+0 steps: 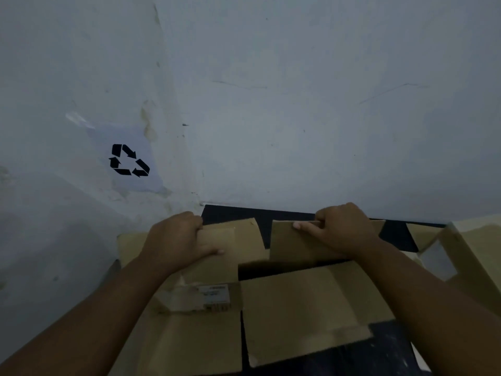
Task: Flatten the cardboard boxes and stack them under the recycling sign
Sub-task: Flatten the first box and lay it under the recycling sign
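Note:
A brown cardboard box (298,302) lies in front of me with its flaps spread out, a white label on its left panel. My left hand (176,240) grips the far left flap (230,240). The far right flap (292,245) is pinched at its top edge by my right hand (344,229). A gap between the flaps shows the dark inside of the box. The recycling sign (128,160), black arrows on a pale sheet, is taped to the wall up and to the left of my hands.
The pale stained wall (271,104) stands right behind the box. A dark floor (393,354) shows under and beyond the cardboard. More cardboard (474,261) with a cut-out opening lies at the right edge.

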The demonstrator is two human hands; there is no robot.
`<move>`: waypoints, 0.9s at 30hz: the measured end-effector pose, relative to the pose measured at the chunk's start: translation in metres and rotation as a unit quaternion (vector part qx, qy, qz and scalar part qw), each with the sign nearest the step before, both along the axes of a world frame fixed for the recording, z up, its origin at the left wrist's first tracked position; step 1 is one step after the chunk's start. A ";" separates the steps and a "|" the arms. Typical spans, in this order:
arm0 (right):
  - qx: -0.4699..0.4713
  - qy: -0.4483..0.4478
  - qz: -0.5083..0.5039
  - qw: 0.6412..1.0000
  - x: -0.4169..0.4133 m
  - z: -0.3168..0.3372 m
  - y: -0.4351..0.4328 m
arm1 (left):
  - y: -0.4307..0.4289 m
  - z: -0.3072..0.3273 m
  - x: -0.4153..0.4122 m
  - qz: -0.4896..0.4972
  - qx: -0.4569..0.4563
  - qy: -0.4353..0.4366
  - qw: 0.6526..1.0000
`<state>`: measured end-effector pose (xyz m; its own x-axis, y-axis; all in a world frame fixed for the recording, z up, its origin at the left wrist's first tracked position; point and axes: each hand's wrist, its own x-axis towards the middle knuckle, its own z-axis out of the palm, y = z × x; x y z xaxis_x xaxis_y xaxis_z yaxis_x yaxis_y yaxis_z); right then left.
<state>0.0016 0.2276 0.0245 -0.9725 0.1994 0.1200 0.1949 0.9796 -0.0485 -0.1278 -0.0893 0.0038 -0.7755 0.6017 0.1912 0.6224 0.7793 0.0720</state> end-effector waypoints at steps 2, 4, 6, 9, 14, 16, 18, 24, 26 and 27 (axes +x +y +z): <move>-0.025 -0.022 0.004 0.999 -0.001 -0.002 0.003 | 0.001 0.001 -0.010 0.008 0.000 -0.002 1.000; -0.044 -0.028 -0.002 0.999 -0.001 -0.005 0.005 | 0.004 0.000 -0.021 -0.013 -0.010 0.014 1.000; -0.045 -0.028 -0.003 0.999 0.000 -0.005 0.005 | 0.009 -0.005 -0.035 -0.012 -0.045 0.016 0.999; -0.047 -0.028 -0.008 0.998 -0.002 -0.004 0.006 | 0.012 -0.016 -0.055 -0.007 -0.063 -0.097 0.993; -0.119 0.008 -0.009 0.993 -0.003 -0.005 0.011 | 0.015 -0.025 -0.069 -0.038 -0.110 -0.284 0.952; -0.124 0.015 -0.001 0.992 -0.001 -0.007 0.012 | 0.019 -0.025 -0.071 -0.060 -0.141 -0.236 0.960; -0.134 0.022 0.007 0.991 0.003 -0.007 0.008 | 0.022 -0.023 -0.077 -0.084 -0.115 -0.137 0.980; -0.100 -0.009 0.048 0.994 0.023 0.005 -0.013 | 0.028 -0.020 -0.088 -0.099 0.046 0.013 0.994; -0.078 -0.049 0.081 0.992 0.032 0.010 -0.027 | 0.029 -0.021 -0.085 -0.095 0.087 0.000 0.992; -0.060 -0.072 0.091 0.991 0.036 0.010 -0.034 | 0.029 -0.021 -0.083 -0.093 0.103 -0.003 0.990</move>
